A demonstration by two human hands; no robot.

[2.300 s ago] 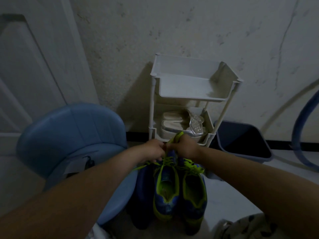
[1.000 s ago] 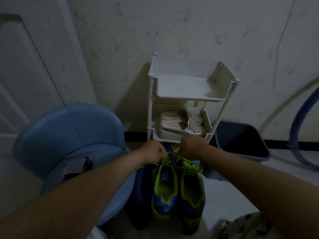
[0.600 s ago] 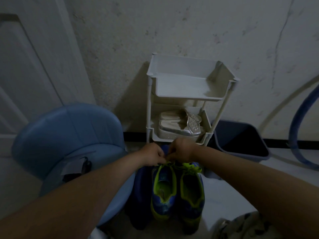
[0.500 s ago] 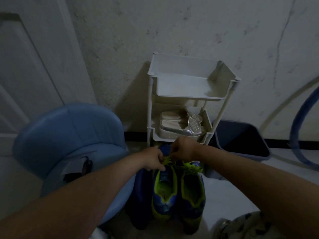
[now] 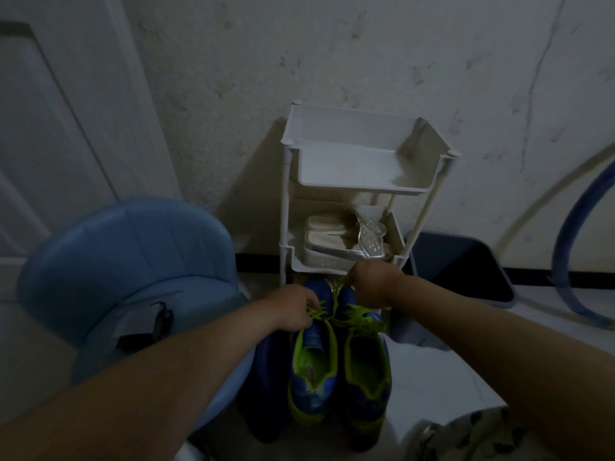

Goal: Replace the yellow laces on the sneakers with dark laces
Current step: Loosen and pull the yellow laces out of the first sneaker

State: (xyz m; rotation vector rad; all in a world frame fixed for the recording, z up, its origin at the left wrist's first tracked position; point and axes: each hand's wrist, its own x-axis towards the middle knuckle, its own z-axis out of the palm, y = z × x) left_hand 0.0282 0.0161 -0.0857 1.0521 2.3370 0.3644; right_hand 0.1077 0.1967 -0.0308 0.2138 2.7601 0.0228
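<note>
Two blue sneakers with yellow-green lining stand side by side on the floor, toes away from me: the left sneaker (image 5: 312, 371) and the right sneaker (image 5: 366, 377). Both carry yellow laces (image 5: 361, 319). My left hand (image 5: 293, 306) pinches the yellow lace at the left sneaker's tongue. My right hand (image 5: 372, 282), fingers curled, pulls a strand of that lace up over the toes. A dark bundle (image 5: 146, 331), possibly the dark laces, lies on the blue chair seat.
A blue chair (image 5: 109, 261) stands at my left. Behind the sneakers is a white two-tier rack (image 5: 362, 191) with silver sandals (image 5: 346, 241) on its lower shelf. A dark bin (image 5: 466, 271) and a blue hose (image 5: 572, 247) are at the right, a door at far left.
My right hand has lifted and moved right, away from my left hand, drawing the yellow lace out over the left sneaker. My left hand stays at the tongue.
</note>
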